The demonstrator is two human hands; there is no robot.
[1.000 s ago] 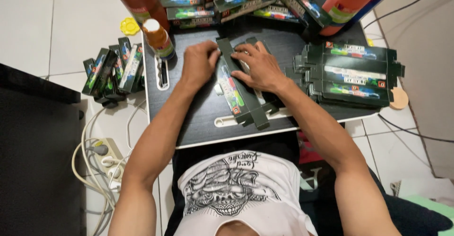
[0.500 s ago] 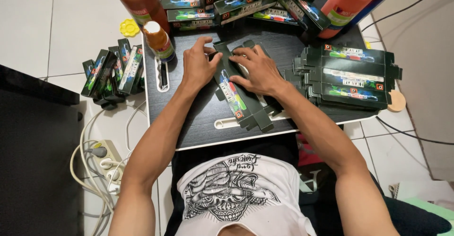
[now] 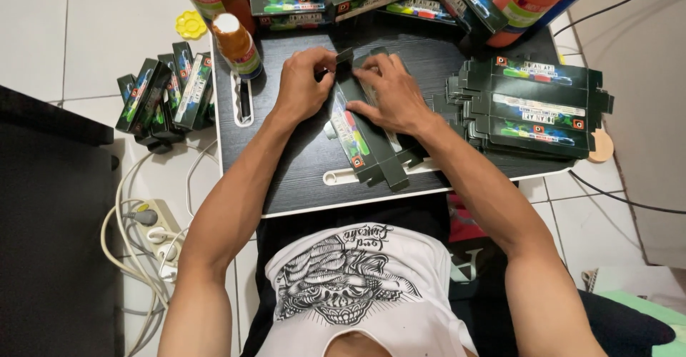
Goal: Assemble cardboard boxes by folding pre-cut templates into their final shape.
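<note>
Head view: a person sits over a small black table (image 3: 300, 178), both hands on a long dark carton (image 3: 361, 139) lying at a slant across its middle.
Left hand: the left hand (image 3: 304, 85) pinches the carton's far end, fingers curled onto the small end flap (image 3: 344, 55).
Right hand: the right hand (image 3: 389, 92) lies over the carton's upper part, fingers pressing at the same end, grasping the carton rather than resting free.
What has changed: a second ago both hands lay flatter along the carton's body; half a second ago they were sliding toward its far end; now they meet at the flap, which stands raised.
What that means: the work appears to have passed from squaring up the carton's body to closing its end.
Carton's place: on the table, near end pointing at the person's chest, much as before.
Surroundings: flat cartons stacked (image 3: 536, 107) at the right, made-up cartons (image 3: 164, 92) on the floor at the left, a small brown bottle (image 3: 236, 46) beside the left hand, all unmoved.
</note>
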